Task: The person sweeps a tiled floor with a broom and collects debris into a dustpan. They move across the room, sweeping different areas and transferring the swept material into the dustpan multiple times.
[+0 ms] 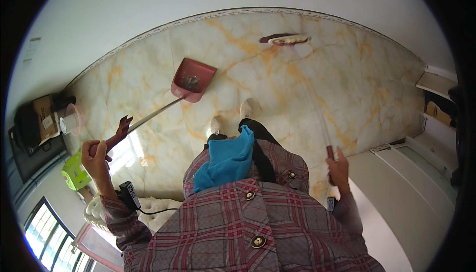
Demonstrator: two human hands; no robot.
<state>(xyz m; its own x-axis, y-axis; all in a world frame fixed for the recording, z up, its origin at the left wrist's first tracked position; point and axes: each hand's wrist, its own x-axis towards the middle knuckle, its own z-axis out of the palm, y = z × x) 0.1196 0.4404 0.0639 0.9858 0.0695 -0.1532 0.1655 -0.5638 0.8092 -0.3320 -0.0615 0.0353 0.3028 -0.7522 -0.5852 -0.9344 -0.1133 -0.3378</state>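
Observation:
My left hand [97,160] is closed round the dark red handle of a long-handled dustpan [193,78]. The red pan rests on the marbled floor with a small heap of grey debris in it. On the right, my right hand [337,170] grips the red end of a broom's long handle, which is blurred along its length. The broom's head [288,39], dark red with pale bristles, is at the far part of the floor near the wall; it too is blurred. A blue cloth [228,160] hangs at the front of the plaid garment.
Shiny tiles [238,75] run to a patterned skirting strip [260,10]. At left are a cardboard box [46,119], a white and pink tub [70,120], a green plastic basket [75,173] and a tufted seat [156,207]. White furniture [401,183] stands at right.

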